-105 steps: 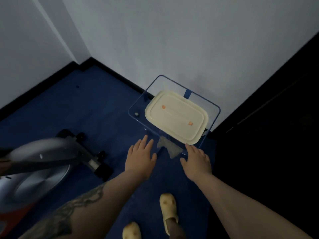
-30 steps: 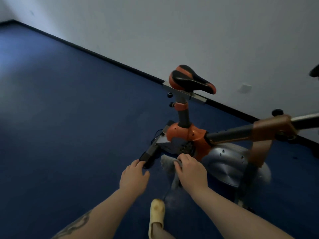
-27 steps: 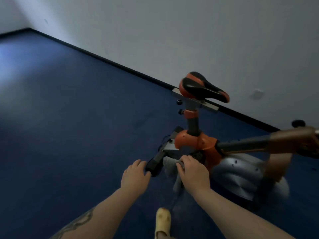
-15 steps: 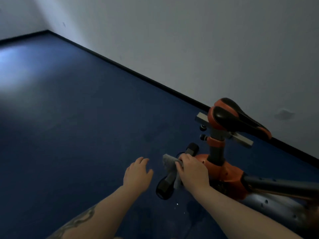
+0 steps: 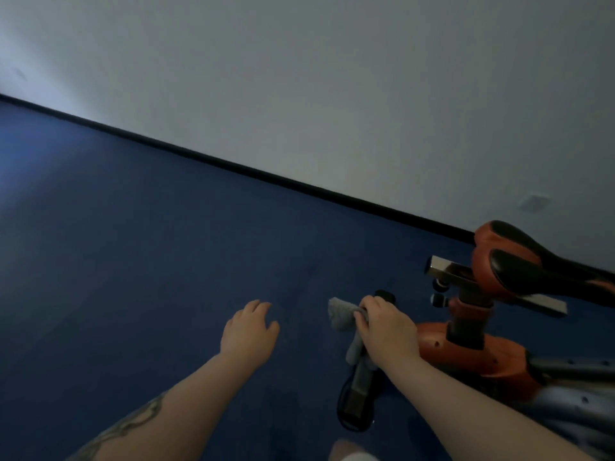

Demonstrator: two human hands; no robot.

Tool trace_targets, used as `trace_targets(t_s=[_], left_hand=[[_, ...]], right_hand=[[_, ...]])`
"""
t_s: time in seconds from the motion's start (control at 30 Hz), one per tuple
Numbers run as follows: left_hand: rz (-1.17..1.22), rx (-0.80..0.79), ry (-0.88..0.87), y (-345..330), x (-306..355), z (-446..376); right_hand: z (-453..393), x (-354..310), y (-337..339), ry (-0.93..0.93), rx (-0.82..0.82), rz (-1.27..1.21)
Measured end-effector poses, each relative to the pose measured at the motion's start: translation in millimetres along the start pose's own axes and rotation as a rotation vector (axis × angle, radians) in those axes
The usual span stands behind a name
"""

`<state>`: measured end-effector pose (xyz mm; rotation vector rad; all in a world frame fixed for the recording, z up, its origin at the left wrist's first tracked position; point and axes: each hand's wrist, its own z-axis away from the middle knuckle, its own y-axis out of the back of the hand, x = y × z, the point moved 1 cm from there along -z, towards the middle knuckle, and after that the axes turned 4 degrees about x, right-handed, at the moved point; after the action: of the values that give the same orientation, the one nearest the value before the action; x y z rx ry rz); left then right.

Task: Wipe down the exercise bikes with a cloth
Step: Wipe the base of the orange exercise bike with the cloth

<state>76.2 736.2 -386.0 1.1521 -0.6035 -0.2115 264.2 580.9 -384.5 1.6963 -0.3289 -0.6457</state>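
An orange and black exercise bike (image 5: 479,352) stands at the lower right, its saddle (image 5: 529,264) raised on a post. My right hand (image 5: 386,327) grips a grey cloth (image 5: 342,316) that hangs down beside the hand, above the bike's black rear floor bar (image 5: 357,394). My left hand (image 5: 249,331) hovers over the carpet to the left with relaxed fingers, holding nothing. The bike's front part is cut off by the frame edge.
Dark blue carpet (image 5: 133,261) spreads wide to the left and ahead. A white wall (image 5: 332,94) with a black skirting strip runs diagonally behind the bike. A wall plate (image 5: 534,202) sits above the saddle.
The view has swung left, sliding the bike toward the right edge. My right hand keeps its hold on the cloth picked up near the glass stand. My left hand stays empty.
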Motion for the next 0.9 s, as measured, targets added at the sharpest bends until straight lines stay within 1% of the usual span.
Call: trace_targets(t_s=[0.1,0.33,0.53,0.63,0.73,0.8,0.9], left_hand=[[-0.009,-0.047,-0.065,8,0,-33],[-0.012,-0.114,-0.255,10,37,-126],[-0.144,-0.172,-0.358,30,60,-228],[-0.194,-0.154,-0.398,46,75,-280],[-0.182,-0.132,-0.430,61,98,-335],[-0.183,-0.170,-0.456,64,108,-363],[-0.244,-0.245,-0.525,61,121,-403]], right_hand=[[-25,-11,-1,-0.068,0.019,0.019],[-99,-10,-22,-0.196,0.020,0.054],[-181,11,-32,-0.320,0.062,0.057],[-221,28,-29,-0.358,0.068,0.078],[-265,44,-26,-0.423,0.092,0.098],[-285,48,-26,-0.496,0.076,0.099],[-311,58,-35,-0.598,0.055,0.101]])
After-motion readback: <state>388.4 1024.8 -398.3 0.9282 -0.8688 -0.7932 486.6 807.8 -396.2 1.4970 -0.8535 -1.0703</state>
